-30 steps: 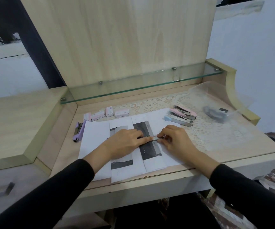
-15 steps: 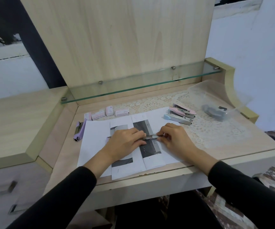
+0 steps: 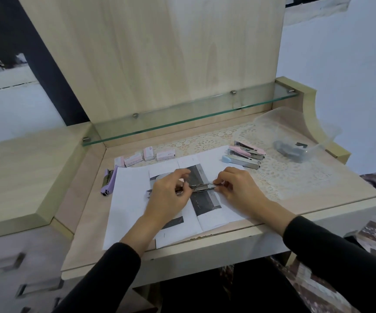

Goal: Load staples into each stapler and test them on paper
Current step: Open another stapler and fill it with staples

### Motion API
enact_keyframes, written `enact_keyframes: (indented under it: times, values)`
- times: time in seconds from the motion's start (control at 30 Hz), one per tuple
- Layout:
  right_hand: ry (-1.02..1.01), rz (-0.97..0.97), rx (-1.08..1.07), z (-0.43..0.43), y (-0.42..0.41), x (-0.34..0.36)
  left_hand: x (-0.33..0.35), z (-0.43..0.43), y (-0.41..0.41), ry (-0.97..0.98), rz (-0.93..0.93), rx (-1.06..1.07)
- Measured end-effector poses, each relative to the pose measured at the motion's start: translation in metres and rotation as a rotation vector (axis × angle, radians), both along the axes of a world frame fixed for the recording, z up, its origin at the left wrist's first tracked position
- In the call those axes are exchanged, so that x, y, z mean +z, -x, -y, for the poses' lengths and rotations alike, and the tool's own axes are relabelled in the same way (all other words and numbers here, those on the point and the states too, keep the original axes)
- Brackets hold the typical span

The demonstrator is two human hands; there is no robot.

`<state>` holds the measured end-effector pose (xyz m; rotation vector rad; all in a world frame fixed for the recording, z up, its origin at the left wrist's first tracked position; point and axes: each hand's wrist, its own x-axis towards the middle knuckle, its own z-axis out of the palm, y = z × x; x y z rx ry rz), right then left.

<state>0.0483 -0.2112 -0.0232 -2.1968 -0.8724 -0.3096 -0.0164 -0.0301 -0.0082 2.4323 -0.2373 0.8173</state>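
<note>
The stapler [image 3: 201, 187] lies crosswise on the paper [image 3: 128, 199], mid-desk, between my hands. My left hand [image 3: 171, 195] curls round its left end. My right hand [image 3: 239, 188] pinches its right end.

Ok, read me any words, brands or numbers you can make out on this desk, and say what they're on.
No text here can be read.
Staple boxes: pinkish print, too blurred to read.
Paper sheets: dark printed picture and tiny marks, no legible words.
Pink stapler, purple stapler: no legible label.
</note>
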Motion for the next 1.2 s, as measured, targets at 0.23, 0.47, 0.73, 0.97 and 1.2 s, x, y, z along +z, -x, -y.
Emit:
enact_keyframes:
  times: [0.23, 0.47, 0.73, 0.97, 1.2]
  values:
    - [-0.036, 0.019, 0.012, 0.000, -0.003, -0.003, -0.014, -0.021, 0.007, -0.301, -0.020, 0.104]
    - [-0.092, 0.104, 0.035, 0.004, -0.002, -0.002, -0.015, -0.021, 0.009, -0.253, -0.055, 0.118]
    - [0.057, 0.182, 0.090, 0.015, -0.002, 0.003, -0.016, -0.021, 0.007, -0.289, -0.019, 0.083]
    - [0.145, 0.271, 0.040, 0.003, 0.006, 0.006, -0.015, -0.019, 0.009, -0.316, -0.031, 0.097]
    - [0.147, 0.230, 0.041, -0.018, 0.010, 0.007, -0.014, -0.018, 0.010, -0.341, -0.011, 0.106]
